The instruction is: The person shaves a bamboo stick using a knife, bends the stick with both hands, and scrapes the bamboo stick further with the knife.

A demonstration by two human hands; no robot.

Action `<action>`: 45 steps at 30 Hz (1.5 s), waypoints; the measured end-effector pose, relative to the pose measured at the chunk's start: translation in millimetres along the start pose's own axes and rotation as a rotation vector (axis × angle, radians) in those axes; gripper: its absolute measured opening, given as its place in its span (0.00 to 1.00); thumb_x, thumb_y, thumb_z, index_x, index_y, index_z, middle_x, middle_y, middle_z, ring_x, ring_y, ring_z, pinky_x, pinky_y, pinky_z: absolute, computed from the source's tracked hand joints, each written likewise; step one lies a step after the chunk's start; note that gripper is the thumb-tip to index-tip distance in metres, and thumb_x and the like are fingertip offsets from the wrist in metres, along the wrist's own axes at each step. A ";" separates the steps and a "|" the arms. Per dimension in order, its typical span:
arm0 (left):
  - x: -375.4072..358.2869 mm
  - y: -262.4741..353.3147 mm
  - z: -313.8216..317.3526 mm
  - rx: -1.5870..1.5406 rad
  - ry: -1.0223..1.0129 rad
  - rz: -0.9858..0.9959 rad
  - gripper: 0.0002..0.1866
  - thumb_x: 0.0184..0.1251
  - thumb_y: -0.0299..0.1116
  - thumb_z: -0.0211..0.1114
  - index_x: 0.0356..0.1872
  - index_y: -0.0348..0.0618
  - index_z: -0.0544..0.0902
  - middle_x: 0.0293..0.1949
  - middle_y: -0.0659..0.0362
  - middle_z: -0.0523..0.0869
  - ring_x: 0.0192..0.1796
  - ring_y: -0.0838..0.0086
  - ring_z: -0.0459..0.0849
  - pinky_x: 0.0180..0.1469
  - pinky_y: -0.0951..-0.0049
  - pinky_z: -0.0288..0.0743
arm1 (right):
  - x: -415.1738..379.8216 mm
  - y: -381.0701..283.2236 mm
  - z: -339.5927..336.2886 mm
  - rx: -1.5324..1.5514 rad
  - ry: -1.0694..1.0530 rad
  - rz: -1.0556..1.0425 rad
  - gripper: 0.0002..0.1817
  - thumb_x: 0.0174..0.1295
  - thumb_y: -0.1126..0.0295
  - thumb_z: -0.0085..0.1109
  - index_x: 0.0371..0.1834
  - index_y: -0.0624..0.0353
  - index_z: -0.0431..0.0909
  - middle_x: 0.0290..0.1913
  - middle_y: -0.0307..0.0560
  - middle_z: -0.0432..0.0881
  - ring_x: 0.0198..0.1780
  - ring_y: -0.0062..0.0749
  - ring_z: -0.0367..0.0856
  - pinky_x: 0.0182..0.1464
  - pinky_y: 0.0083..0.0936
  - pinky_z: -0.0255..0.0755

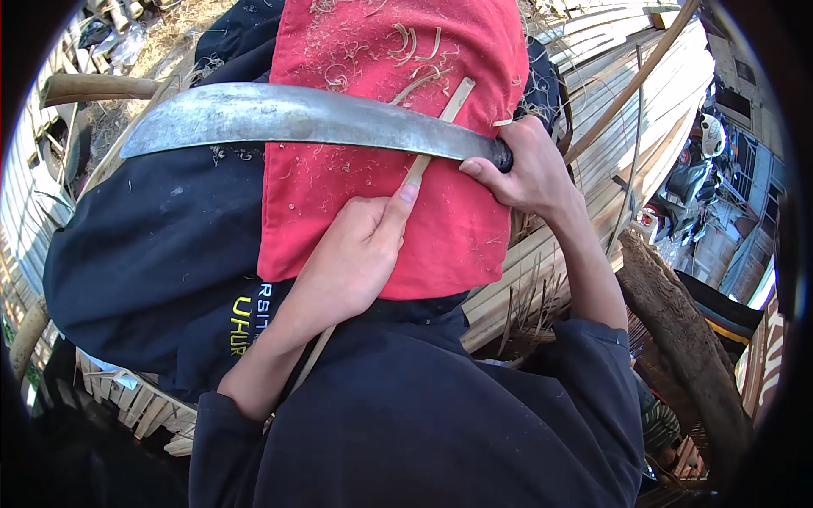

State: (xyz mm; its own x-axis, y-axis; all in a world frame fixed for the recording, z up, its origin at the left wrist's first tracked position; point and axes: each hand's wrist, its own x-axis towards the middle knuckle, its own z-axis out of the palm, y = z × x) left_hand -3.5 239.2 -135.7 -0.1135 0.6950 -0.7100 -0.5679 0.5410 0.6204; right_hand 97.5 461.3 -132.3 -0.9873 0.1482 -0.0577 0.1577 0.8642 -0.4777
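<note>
My right hand [525,165] is closed around the handle of a machete [279,114], whose broad curved blade points left across my lap. A thin bamboo strip [455,100] passes under the blade near the handle. My left hand [360,245] pinches this strip, thumb lying along it, just on my side of the blade. The strip's lower part comes out below my left wrist. Beneath both hands a red cloth [322,220] covers my thigh, with curled shavings [406,42] scattered over its far part. The machete's handle is mostly hidden in my right hand.
Split bamboo slats [610,76] lie at the right, with a long pole [635,80] slanting over them. A rough log [682,322] leans at lower right. A motorbike [690,182] stands farther off. Another bamboo pole [102,88] is at upper left.
</note>
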 end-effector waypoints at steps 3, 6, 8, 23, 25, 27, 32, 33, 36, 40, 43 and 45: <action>3.4 -3.8 -1.1 0.004 0.009 0.018 0.30 0.83 0.50 0.45 0.18 0.44 0.67 0.16 0.69 0.64 0.21 0.85 0.60 0.24 0.73 0.58 | 2.0 1.9 -2.6 -0.057 -0.117 0.041 0.29 0.52 0.45 0.73 0.30 0.64 0.79 0.22 0.56 0.78 0.26 0.53 0.79 0.32 0.40 0.71; 2.9 0.9 -8.2 -0.149 -0.075 -0.062 0.29 0.83 0.51 0.45 0.18 0.47 0.65 0.15 0.71 0.62 0.18 0.87 0.59 0.20 0.76 0.54 | 4.8 -2.9 -2.9 -0.083 -0.157 0.101 0.30 0.51 0.44 0.73 0.28 0.65 0.79 0.21 0.55 0.77 0.26 0.54 0.79 0.32 0.41 0.71; -0.6 0.7 -14.7 -0.239 -0.138 -0.114 0.28 0.83 0.52 0.44 0.19 0.49 0.63 0.15 0.72 0.61 0.16 0.89 0.57 0.17 0.78 0.51 | 6.4 -6.9 -0.1 -0.079 -0.109 0.080 0.30 0.51 0.43 0.73 0.25 0.65 0.79 0.20 0.56 0.77 0.26 0.54 0.79 0.32 0.41 0.71; -47.7 -24.4 -14.7 0.354 0.278 0.355 0.22 0.82 0.42 0.48 0.26 0.39 0.70 0.16 0.58 0.69 0.15 0.68 0.65 0.21 0.68 0.60 | -8.1 4.8 11.0 0.123 0.056 0.212 0.36 0.64 0.42 0.58 0.17 0.71 0.73 0.15 0.61 0.67 0.20 0.53 0.70 0.31 0.42 0.64; -42.6 -8.5 -8.2 0.606 0.391 0.436 0.19 0.81 0.38 0.51 0.28 0.35 0.73 0.17 0.48 0.74 0.17 0.55 0.70 0.25 0.61 0.64 | -7.3 0.8 11.3 0.152 0.079 0.233 0.34 0.65 0.45 0.59 0.19 0.71 0.74 0.14 0.58 0.67 0.18 0.48 0.70 0.27 0.40 0.63; -27.9 -6.2 -4.8 0.776 0.464 0.478 0.16 0.79 0.35 0.52 0.31 0.34 0.74 0.20 0.42 0.75 0.21 0.48 0.72 0.26 0.59 0.65 | -6.4 -5.9 6.6 0.232 0.058 0.253 0.31 0.66 0.48 0.59 0.22 0.70 0.76 0.14 0.56 0.68 0.18 0.46 0.71 0.28 0.38 0.65; -17.1 -2.9 -10.2 0.741 0.394 0.490 0.16 0.80 0.36 0.52 0.33 0.34 0.75 0.16 0.50 0.73 0.15 0.61 0.67 0.22 0.67 0.65 | -8.3 -0.1 14.9 0.186 0.097 0.255 0.33 0.63 0.45 0.63 0.20 0.70 0.76 0.15 0.60 0.72 0.20 0.52 0.75 0.28 0.39 0.68; -20.3 -2.2 -14.7 0.578 0.333 0.365 0.18 0.81 0.38 0.51 0.32 0.35 0.76 0.16 0.54 0.72 0.15 0.66 0.68 0.21 0.69 0.63 | -8.5 0.9 15.4 0.189 0.085 0.268 0.33 0.62 0.44 0.64 0.19 0.70 0.76 0.15 0.60 0.72 0.20 0.52 0.75 0.28 0.39 0.68; -39.0 -5.6 -33.7 0.165 0.142 0.053 0.22 0.82 0.43 0.48 0.28 0.39 0.76 0.16 0.66 0.70 0.18 0.80 0.66 0.20 0.76 0.58 | -7.7 2.5 14.4 0.195 0.043 0.308 0.35 0.60 0.43 0.65 0.18 0.70 0.75 0.15 0.61 0.72 0.20 0.54 0.76 0.28 0.40 0.68; -50.3 -19.8 -41.2 0.014 0.077 -0.013 0.22 0.82 0.45 0.50 0.27 0.43 0.75 0.19 0.72 0.66 0.20 0.90 0.59 0.21 0.82 0.53 | -9.0 6.1 20.4 0.160 0.091 0.249 0.35 0.59 0.41 0.66 0.16 0.68 0.75 0.13 0.59 0.70 0.18 0.54 0.73 0.26 0.41 0.66; -40.2 -18.0 -26.4 -0.022 0.076 0.062 0.20 0.81 0.43 0.53 0.27 0.43 0.75 0.20 0.72 0.65 0.22 0.90 0.59 0.23 0.82 0.54 | -8.4 8.5 17.8 0.093 0.064 0.198 0.34 0.58 0.41 0.66 0.17 0.68 0.76 0.14 0.59 0.71 0.19 0.54 0.74 0.27 0.41 0.67; -34.3 -15.5 -22.6 -0.061 0.032 0.047 0.20 0.82 0.44 0.51 0.26 0.45 0.72 0.20 0.73 0.64 0.21 0.90 0.58 0.22 0.82 0.53 | -4.8 3.9 15.6 0.092 0.084 0.181 0.34 0.58 0.41 0.66 0.18 0.68 0.77 0.15 0.59 0.72 0.20 0.54 0.74 0.28 0.41 0.67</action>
State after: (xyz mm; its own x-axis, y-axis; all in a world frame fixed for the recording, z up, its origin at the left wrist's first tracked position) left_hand -9.2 196.3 -128.5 -0.1662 0.7030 -0.6915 -0.6099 0.4777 0.6323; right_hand 102.6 456.4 -147.6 -0.9373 0.3397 -0.0780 0.3255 0.7733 -0.5441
